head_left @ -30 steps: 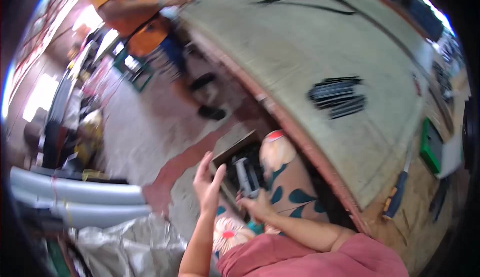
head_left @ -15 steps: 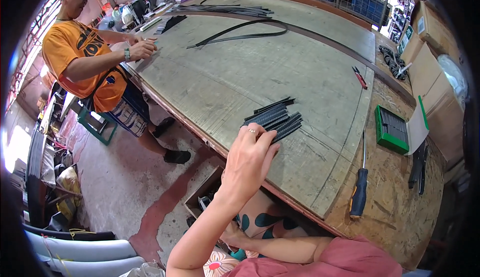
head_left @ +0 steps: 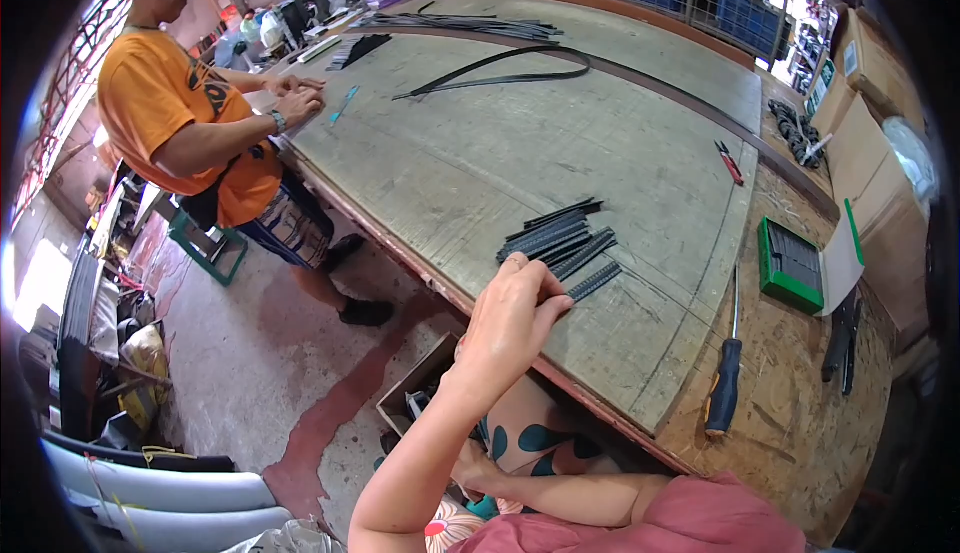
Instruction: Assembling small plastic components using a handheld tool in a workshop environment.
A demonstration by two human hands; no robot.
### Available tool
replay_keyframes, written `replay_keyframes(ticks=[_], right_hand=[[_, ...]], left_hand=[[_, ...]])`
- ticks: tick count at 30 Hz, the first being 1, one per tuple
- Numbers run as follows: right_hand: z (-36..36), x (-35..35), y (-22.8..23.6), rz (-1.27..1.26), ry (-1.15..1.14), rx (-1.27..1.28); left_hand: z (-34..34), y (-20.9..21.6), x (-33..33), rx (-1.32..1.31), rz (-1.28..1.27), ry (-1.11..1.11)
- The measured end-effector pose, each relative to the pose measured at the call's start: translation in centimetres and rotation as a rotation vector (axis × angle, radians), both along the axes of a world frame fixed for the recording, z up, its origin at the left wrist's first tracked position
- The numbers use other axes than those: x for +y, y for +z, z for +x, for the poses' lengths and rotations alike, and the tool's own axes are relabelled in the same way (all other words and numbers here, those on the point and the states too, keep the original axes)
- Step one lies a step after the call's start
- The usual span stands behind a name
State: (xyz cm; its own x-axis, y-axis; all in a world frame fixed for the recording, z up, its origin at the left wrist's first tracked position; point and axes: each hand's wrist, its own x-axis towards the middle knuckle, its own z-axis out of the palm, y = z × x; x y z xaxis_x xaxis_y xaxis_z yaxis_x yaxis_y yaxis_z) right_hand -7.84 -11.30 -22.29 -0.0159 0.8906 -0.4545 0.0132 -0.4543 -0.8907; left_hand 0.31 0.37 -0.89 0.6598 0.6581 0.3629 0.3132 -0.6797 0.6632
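Note:
My left hand (head_left: 510, 308) reaches over the table's near edge, its thumb and fingers pinched on the end of a short black ribbed strip (head_left: 597, 281). That strip lies slightly apart from a small pile of similar black strips (head_left: 548, 237) just beyond my fingers. Down by my lap is my right hand (head_left: 474, 469), below the table edge and partly behind my left forearm; its fingers are hidden. Something teal shows close beneath it.
On the right lie a screwdriver (head_left: 722, 388), red-handled cutters (head_left: 730, 164) and an open green box (head_left: 790, 265) of dark pieces. A looped black strip (head_left: 500, 75) rests farther back. At the left table edge, a person in orange (head_left: 180, 123) works beside a turquoise strip (head_left: 344, 105).
My left hand has shifted slightly right and down, and one strip now sits apart from the pile at its fingertips. The co-worker's hands have moved, and a turquoise strip shows beside them.

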Motion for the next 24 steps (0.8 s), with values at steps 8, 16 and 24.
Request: replay_keyframes(ticks=[8, 16, 24], right_hand=[[1.4, -0.4, 3.8, -0.08, -0.037, 0.074], [1.8, 0.3, 1.3, 0.124, -0.147, 0.366], [2.8, 1.4, 4.8, 0.184, -0.105, 0.362]], left_hand=[[-3.1, -0.1, -2.2, -0.099, -0.144, -0.079], [-17.9, -7.4, -6.4, -0.57, -0.93, 0.527], [-23.7, -13.0, -14.2, -0.492, -1.319, 0.704]])
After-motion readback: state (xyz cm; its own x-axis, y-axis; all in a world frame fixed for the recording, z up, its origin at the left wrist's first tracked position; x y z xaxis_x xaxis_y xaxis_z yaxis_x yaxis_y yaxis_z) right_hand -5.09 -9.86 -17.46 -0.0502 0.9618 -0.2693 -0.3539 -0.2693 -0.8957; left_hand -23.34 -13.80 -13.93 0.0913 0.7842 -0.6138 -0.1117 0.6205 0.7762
